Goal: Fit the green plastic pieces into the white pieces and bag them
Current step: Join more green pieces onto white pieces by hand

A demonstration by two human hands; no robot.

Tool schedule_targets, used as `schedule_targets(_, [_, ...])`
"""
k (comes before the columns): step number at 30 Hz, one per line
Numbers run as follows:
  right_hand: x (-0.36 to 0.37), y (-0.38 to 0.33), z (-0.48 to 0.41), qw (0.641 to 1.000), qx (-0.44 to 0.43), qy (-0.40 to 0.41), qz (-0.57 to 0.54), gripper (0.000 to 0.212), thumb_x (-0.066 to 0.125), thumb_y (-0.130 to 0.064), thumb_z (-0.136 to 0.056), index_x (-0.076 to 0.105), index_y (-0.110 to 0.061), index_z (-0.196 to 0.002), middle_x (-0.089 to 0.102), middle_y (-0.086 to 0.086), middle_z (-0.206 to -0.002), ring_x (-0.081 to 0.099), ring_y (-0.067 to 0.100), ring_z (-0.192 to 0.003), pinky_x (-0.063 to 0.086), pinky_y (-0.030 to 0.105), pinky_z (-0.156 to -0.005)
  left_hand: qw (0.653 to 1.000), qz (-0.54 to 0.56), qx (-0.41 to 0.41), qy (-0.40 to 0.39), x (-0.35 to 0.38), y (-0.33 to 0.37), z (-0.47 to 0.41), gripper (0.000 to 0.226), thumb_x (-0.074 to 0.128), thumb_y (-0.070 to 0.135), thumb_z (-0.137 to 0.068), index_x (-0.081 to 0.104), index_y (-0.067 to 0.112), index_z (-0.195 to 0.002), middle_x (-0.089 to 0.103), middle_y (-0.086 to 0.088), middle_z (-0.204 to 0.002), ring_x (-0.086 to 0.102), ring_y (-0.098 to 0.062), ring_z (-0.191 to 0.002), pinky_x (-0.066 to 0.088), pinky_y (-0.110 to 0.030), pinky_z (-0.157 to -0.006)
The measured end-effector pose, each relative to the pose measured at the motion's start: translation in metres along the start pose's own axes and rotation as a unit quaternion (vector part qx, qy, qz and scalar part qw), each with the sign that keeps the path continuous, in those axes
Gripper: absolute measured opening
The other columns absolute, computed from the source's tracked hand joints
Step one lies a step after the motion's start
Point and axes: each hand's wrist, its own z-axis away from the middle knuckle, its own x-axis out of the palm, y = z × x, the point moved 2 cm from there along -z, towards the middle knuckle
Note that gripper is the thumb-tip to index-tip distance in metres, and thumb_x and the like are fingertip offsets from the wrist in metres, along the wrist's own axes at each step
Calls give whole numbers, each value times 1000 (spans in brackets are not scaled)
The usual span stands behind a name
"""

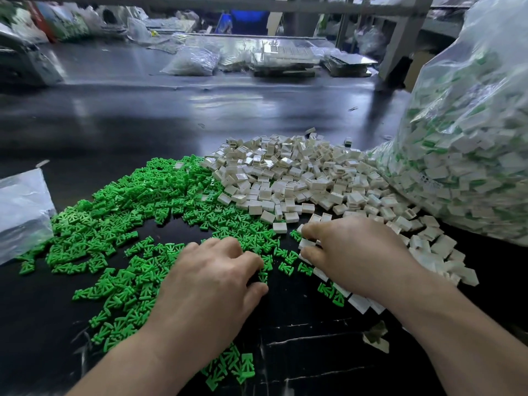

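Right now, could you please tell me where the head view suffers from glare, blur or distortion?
In the head view, light glares off the black table; the far bags are blurred; the top rail looks slightly bowed by the wide lens; the green pieces and white pieces are sharp.

Black table [143,115] bears green pieces [128,201], white pieces [300,172], bag [463,138].

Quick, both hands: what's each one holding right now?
Left hand: pinching a green piece.
Right hand: pinching a white piece.
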Motion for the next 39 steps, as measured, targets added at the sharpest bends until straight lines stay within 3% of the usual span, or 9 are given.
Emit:
schedule_targets(3, [5, -9, -3, 1000, -27, 0, 5, 28, 44, -49, -101, 61, -37, -119, 54, -10, -83, 53, 21, -80, 28, 25, -50, 1000, 10, 19, 3, 1, 0, -1, 19, 79, 44, -72, 73, 31, -83, 59, 12, -76, 58, -16, -71, 42, -32, -65])
schedule_targets(8, [5, -11, -3, 998, -54, -1, -22, 25, 50, -54, -98, 60, -33, -108, 64, -8, -92, 61, 19, -85, 49, 31, -67, 999, 18, 35, 0, 1, 1, -1, 25, 65, 50, -78, 72, 30, -92, 60, 11, -80, 59, -16, -76, 46, -34, -67])
schedule_targets(11, [3, -10, -3, 997, -46, 1, -56, 20, 57, -54, -95, 54, -34, -94, 60, -10, -82, 57, 12, -75, 44, 29, -60, 998, 9, 62, -17, 2, 3, -1, 36, 58, 54, -79, 73, 32, -103, 61, 10, -85, 58, -17, -79, 48, -37, -69])
schedule_targets(16, [6, -5, -1, 994, -36, 35, -102, 14, 59, -42, -96, 52, -30, -94, 55, -12, -76, 49, 3, -66, 40, 29, -58, 997, 23, 77, -5, 0, 4, -3, 13, 61, 43, -83, 68, 32, -85, 59, 13, -80, 56, -16, -77, 44, -35, -67])
schedule_targets(19, [3, 1, 2, 981, -21, 60, -186, 7, 59, -36, -95, 56, -31, -96, 59, -13, -77, 56, 7, -58, 40, 16, -48, 997, 20, 74, 14, 0, 4, -3, 8, 59, 32, -82, 67, 30, -82, 60, 11, -76, 57, -17, -72, 43, -35, -64])
schedule_targets(21, [3, 4, 2, 943, 10, 44, -330, 2, 60, -28, -94, 61, -29, -96, 64, -10, -74, 57, 9, -50, 40, 17, -40, 997, 21, 70, 25, 1, 2, -2, 9, 60, 25, -82, 68, 28, -86, 61, 10, -77, 58, -18, -73, 43, -36, -66])
schedule_targets(25, [5, -1, 1, 777, 49, -65, -624, 18, 56, -4, -91, 64, -15, -102, 65, 4, -68, 43, 15, -43, 33, 21, -35, 997, 29, 73, 18, 0, -1, -3, 20, 58, 30, -86, 70, 30, -102, 63, 11, -80, 59, -18, -75, 44, -37, -68])
schedule_targets(34, [5, -4, -1, 592, 35, -149, -791, 23, 73, -7, -74, 77, -11, -96, 61, 11, -74, 46, 12, -46, 34, 19, -35, 993, 16, 117, 2, -5, 3, -5, 16, 57, 38, -88, 72, 32, -86, 60, 12, -78, 55, -16, -72, 42, -35, -65])
schedule_targets(39, [4, -7, 2, 538, 27, -168, -825, 19, 66, -7, -83, 72, -4, -101, 60, 10, -77, 48, 10, -48, 35, 18, -34, 992, 10, 123, 16, -5, 2, -5, 6, 62, 28, -90, 67, 30, -87, 57, 13, -77, 50, -14, -72, 40, -32, -68])
